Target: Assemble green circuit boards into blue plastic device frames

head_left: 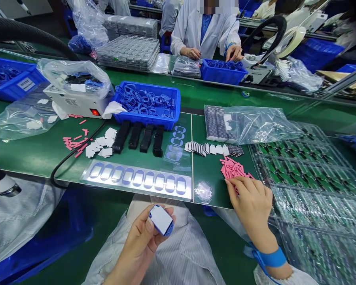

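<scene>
Above my lap, my left hand (146,233) is closed around a small blue plastic casing (169,230). A white rectangular pad (161,219) fills the casing's upward face, and my thumb rests at its edge. My right hand (252,200) reaches to the near edge of a pile of pink strips (233,168). Its fingers are bent and drawn together at the pile; whether a strip is between the fingertips is hidden. A blue band (273,257) circles the right wrist. Left of that hand lies a small heap of clear film pieces (203,191).
A sheet of oval-framed labels (136,178) lies along the front edge. Behind it stand black stacks (146,138) and a blue bin (178,103) of blue casings. Trays of green circuit boards (311,174) fill the right. A cable (53,172) crosses the left. Opposite sits a co-worker (206,35).
</scene>
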{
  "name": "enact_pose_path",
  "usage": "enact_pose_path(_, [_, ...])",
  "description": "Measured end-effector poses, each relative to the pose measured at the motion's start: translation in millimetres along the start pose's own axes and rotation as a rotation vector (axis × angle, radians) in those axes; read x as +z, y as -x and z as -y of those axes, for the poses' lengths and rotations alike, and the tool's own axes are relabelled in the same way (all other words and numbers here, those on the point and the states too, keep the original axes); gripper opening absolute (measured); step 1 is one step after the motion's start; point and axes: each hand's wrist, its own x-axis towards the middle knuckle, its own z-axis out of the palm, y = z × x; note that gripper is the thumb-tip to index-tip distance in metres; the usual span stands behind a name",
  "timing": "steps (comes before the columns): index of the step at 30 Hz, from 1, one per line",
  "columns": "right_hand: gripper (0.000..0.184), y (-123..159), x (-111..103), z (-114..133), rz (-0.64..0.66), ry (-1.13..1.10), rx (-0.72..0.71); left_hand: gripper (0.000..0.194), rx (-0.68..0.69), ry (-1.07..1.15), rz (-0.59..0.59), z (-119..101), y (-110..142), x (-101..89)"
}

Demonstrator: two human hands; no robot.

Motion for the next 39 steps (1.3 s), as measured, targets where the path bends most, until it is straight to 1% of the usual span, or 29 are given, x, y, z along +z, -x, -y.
enact_pose_path(3, [0.013, -4.2, -11.6, 12.1, -0.077, -0.01, 0.034, 0.026, -0.006, -0.029, -0.011, -2.1, -1.2, 2.4])
enact_pose_path(4, [0.012, -5.9, -17.9, 20.5, -0.11, -0.077, 0.048, 0.026, -0.009, -0.039, -0.01, -2.4, -1.9, 3.5])
enact_pose_path(5, [0.01, -7.8, -25.3, 30.9, -0.13, -0.187, 0.061, 0.027, -0.01, -0.045, -0.005, -2.5, -2.6, 4.8])
enact_pose_path(6, [0.009, -9.8, -33.2, 43.1, -0.139, -0.377, 0.074, 0.027, -0.013, -0.046, 0.007, -2.3, -3.4, 6.2])
enact_pose_path(8, [0.008, -13.7, -48.4, 69.1, -0.065, -0.812, 0.093, 0.027, -0.026, -0.03, 0.054, -1.4, -4.7, 9.0])
enact_pose_path(9, [0.009, -15.5, -54.4, 81.3, -0.032, -0.975, 0.088, 0.027, -0.034, -0.021, 0.081, -0.8, -5.2, 10.2])
enact_pose_path(10, [0.011, -17.1, -58.9, 92.0, -0.001, -1.086, 0.083, 0.028, -0.04, -0.013, 0.102, -0.2, -5.6, 11.2])
enact_pose_path(12, [0.014, -19.0, -62.9, 107.2, 0.041, -1.203, 0.073, 0.029, -0.048, -0.005, 0.126, 1.0, -5.7, 12.2])
enact_pose_path(14, [0.015, -18.9, -61.9, 113.9, 0.087, -1.255, 0.075, 0.031, -0.048, 0.005, 0.129, 2.0, -5.4, 11.8])
enact_pose_path(16, [0.015, -17.1, -59.2, 114.4, 0.12, -1.29, 0.085, 0.03, -0.048, 0.021, 0.136, 2.8, -4.8, 10.5])
enact_pose_path(22, [0.015, -12.4, -55.8, 109.9, 0.153, -1.323, 0.146, 0.03, -0.064, 0.043, 0.169, 4.5, -4.1, 8.1])
enact_pose_path(25, [0.015, -12.4, -55.7, 111.0, 0.148, -1.341, 0.17, 0.031, -0.074, 0.042, 0.176, 5.2, -4.3, 8.3])
enact_pose_path(31, [0.016, -12.8, -56.4, 113.1, 0.159, -1.34, 0.123, 0.031, -0.078, 0.049, 0.172, 3.4, -2.5, 10.9])
enact_pose_path(34, [0.014, -12.4, -55.9, 114.1, 0.116, -1.312, 0.078, 0.03, -0.085, 0.051, 0.177, 2.4, -1.0, 13.0])
enact_pose_path(39, [0.01, -8.3, -53.7, 114.6, -0.054, -1.207, -0.055, 0.026, -0.075, 0.068, 0.179, 3.1, 0.0, 14.0])
